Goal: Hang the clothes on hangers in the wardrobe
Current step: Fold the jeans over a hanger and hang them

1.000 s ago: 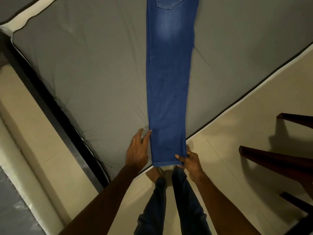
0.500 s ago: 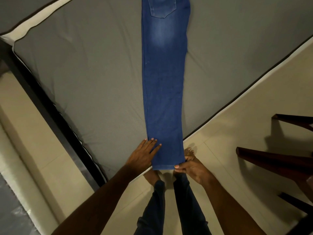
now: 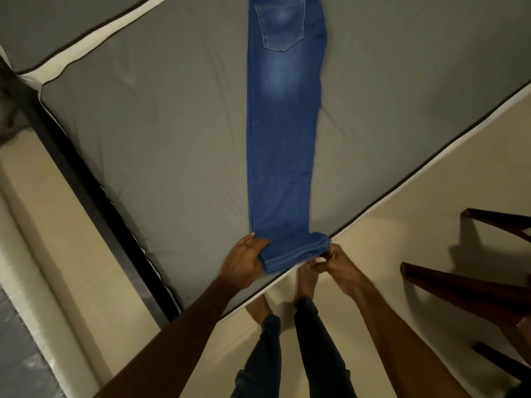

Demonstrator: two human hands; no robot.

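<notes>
- At the far left, pale floor tiles [image 3: 71, 268] run beside the dark bed frame [image 3: 94, 202], which cuts diagonally down toward the bottom middle.
- The mattress [image 3: 158, 124] has a grey cover with a cream edge band; a second grey mattress piece sits at the upper left, separated by that band.
- The left hand [image 3: 244, 261] rests at the near corner of the mattress, fingers curled around the left side of the jeans hem and closed on the cloth.
- The jeans [image 3: 283, 133] are blue denim, folded lengthwise with one leg over the other, lying flat and straight down the middle of the mattress. A back pocket [image 3: 283, 27] shows near the top edge; the waistband is out of view. The hem is at the near mattress edge and bunched slightly upward between the two hands.
- The right hand [image 3: 334, 267] pinches the right corner of the hem, fingers closed on it, just past the mattress edge over the floor.
- Below the hands, the person's bare feet [image 3: 304, 278] stand on the tiles, legs in dark trousers [image 3: 316, 346].
- At the far right, dark brown wooden furniture legs [image 3: 465, 288] slant across the floor, well apart from the bed; what piece they belong to cannot be told.
</notes>
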